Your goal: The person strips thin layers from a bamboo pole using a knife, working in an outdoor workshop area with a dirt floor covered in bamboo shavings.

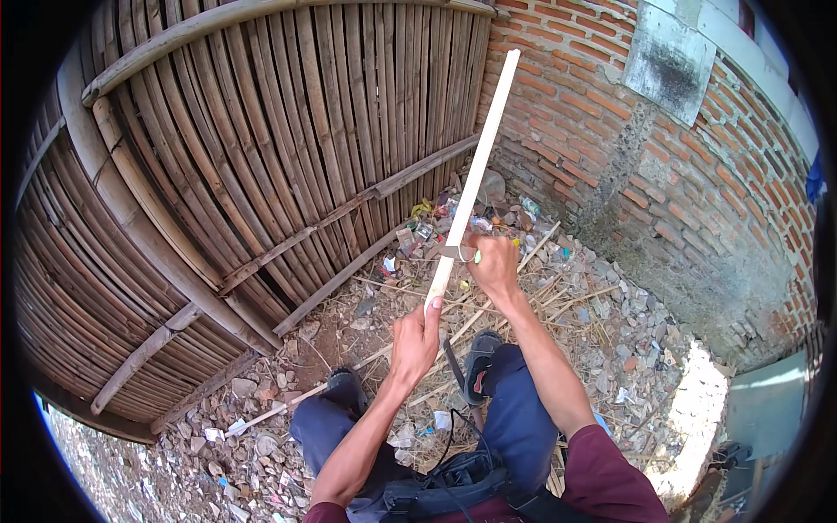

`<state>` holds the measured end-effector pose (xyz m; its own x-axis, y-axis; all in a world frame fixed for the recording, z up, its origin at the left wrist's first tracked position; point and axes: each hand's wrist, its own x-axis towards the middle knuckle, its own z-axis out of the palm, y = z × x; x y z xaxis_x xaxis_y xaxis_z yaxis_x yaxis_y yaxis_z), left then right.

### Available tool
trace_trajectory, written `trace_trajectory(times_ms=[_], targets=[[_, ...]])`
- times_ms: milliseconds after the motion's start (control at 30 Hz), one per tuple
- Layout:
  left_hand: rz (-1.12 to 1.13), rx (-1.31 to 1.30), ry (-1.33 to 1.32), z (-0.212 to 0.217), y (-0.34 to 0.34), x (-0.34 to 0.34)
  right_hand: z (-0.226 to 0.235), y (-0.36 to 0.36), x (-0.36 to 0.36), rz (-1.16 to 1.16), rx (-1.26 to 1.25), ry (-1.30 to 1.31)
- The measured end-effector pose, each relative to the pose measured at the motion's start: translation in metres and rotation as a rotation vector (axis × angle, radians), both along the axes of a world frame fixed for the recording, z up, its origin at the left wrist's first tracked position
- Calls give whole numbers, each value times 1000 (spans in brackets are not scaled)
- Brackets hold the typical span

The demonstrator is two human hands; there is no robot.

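Note:
A long, pale, freshly shaved bamboo strip (479, 166) slants up and away from me toward the corner of the walls. My left hand (414, 344) is closed round its near end, thumb lying along the top. Farther up, my right hand (493, 261) is closed on a knife, whose dark blade (452, 252) lies across the strip. The knife's handle is hidden in my fist. A thin pale curl of shaving (467, 253) loops beside the blade, next to my right fingers.
A bamboo-slat wall (288, 131) stands on the left and a brick wall (567, 113) on the right. Rubble (610, 375), litter and bamboo scraps cover the ground. A dark, narrow strip (453, 362) lies between my shoes. A pale concrete block (693, 427) is at lower right.

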<state>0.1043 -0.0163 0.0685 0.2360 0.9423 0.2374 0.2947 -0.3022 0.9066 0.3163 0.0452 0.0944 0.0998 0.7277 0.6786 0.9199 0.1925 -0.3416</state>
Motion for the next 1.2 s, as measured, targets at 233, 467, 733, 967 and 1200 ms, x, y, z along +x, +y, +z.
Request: trace_trajectory(times_ms=[233, 467, 733, 967, 1200], targets=[[-16, -10, 15, 3, 3, -1, 1, 5, 2, -71, 7, -18], [-100, -62, -23, -1, -15, -1, 36, 10, 58, -314, 109, 51], [-116, -36, -9, 0, -13, -5, 50, 9, 61, -187, 145, -124], [-120, -22, -28, -1, -18, -3, 97, 22, 75, -116, 137, -332], [-126, 3, -12, -13, -24, 1, 114, 48, 118, -215, 186, -231]])
